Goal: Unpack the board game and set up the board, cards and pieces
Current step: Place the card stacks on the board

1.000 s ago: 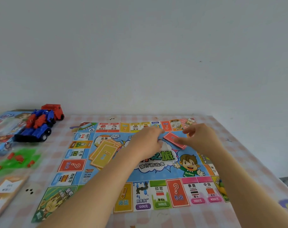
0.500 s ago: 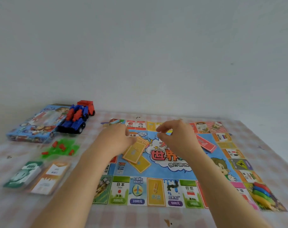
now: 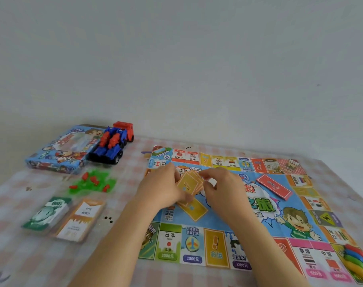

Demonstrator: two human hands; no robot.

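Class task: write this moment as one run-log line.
left hand holds yellow cards | right hand pinches them | red cards lie on board

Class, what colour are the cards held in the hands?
Yellow-orange; the cards show best in the head view.

Pink-and-white check on the tablecloth (image 3: 31,262). Sky-blue centre on the game board (image 3: 211,223), ringed with squares in yellow, green, red, pink and orange. Yellow-orange on the fanned cards (image 3: 187,184), each with a pale mark, possibly an exclamation sign. Red on the card stack (image 3: 273,186), with a white question mark. Mostly blue on the game box (image 3: 58,150). Blue and red on the toy truck (image 3: 112,146), black wheels. Translucent green and solid red among the plastic pieces (image 3: 93,183). Green on the 1000 banknote stack (image 3: 47,212); orange and white on the 500 banknote stack (image 3: 81,220).
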